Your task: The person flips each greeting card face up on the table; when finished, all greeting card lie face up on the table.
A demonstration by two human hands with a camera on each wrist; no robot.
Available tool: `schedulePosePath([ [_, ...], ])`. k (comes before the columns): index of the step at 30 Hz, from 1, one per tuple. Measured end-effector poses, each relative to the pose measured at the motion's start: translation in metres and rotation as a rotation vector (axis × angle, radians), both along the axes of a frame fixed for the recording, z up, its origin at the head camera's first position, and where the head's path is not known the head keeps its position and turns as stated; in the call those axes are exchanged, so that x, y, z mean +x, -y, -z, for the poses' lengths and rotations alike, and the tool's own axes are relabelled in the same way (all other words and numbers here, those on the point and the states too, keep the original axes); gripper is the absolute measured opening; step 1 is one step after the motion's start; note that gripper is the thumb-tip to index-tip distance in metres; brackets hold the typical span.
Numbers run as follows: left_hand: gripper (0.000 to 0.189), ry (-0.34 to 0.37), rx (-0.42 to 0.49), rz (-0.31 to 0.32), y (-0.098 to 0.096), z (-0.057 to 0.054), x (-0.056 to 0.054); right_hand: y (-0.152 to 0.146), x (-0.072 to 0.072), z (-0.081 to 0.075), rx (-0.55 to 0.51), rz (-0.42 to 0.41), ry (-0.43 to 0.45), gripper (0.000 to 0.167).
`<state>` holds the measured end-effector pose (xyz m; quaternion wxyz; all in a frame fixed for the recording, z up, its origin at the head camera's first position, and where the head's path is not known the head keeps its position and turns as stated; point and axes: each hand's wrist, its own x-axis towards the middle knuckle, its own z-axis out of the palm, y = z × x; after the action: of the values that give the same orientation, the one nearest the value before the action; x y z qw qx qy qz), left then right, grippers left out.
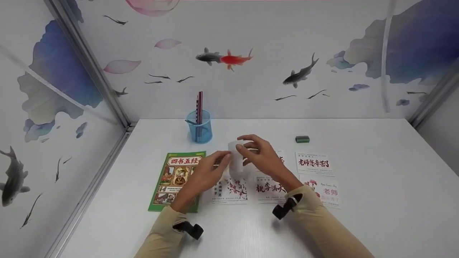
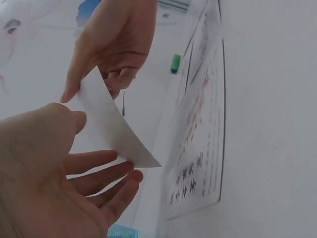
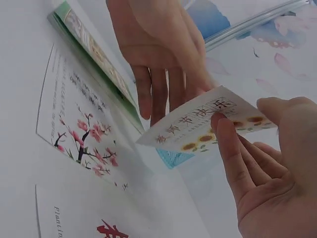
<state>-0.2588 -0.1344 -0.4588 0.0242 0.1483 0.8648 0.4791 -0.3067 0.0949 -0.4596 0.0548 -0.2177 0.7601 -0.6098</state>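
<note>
A white greeting card (image 1: 235, 157) is raised over the table between both hands, slightly bent. Its printed face, with red characters and sunflowers, shows in the right wrist view; the blank back faces the left wrist camera. My right hand (image 1: 260, 154) pinches the card near one edge between thumb and fingers. On the other side, my left hand (image 1: 209, 170) has its fingers extended, fingertips at the card's edge and back, with the thumb apart from them. Below lies a card with pink blossoms (image 1: 236, 190), beside one with red brush lettering (image 1: 270, 190).
A green comic-style book (image 1: 175, 182) lies left of the cards. Behind it stands a blue mesh pen cup (image 1: 204, 132) with pencils. More cards, including a lettered one (image 1: 314, 163) and a flowered one (image 1: 328, 195), lie right. A small green cylinder (image 1: 302, 139) is behind them.
</note>
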Motion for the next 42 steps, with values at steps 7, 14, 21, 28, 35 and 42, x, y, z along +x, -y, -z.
schedulePosePath([
  [7, 0.049, 0.158, 0.274, -0.014, 0.002, 0.001, 0.000, 0.011, 0.005, 0.004, 0.002, -0.126, -0.022, 0.044],
  [14, 0.046, 0.252, 0.423, -0.002, 0.013, 0.008, -0.004, 0.008, 0.004, 0.006, 0.131, 0.059, -0.240, 0.033],
  [21, 0.046, 0.316, 0.420, -0.020, 0.015, 0.006, -0.004, 0.007, 0.001, 0.008, 0.158, 0.091, -0.256, 0.051],
  [28, 0.053, 0.297, 0.466, 0.045, 0.016, 0.005, -0.006, 0.007, 0.001, 0.008, 0.182, 0.132, -0.270, 0.052],
  [35, 0.059, 0.106, 0.579, -0.022, 0.019, 0.005, -0.012, 0.008, 0.001, 0.009, 0.135, 0.271, -0.177, 0.048],
  [42, 0.065, 0.044, 0.557, -0.005, 0.014, 0.006, -0.012, 0.014, 0.005, 0.011, 0.132, 0.179, -0.082, 0.042],
])
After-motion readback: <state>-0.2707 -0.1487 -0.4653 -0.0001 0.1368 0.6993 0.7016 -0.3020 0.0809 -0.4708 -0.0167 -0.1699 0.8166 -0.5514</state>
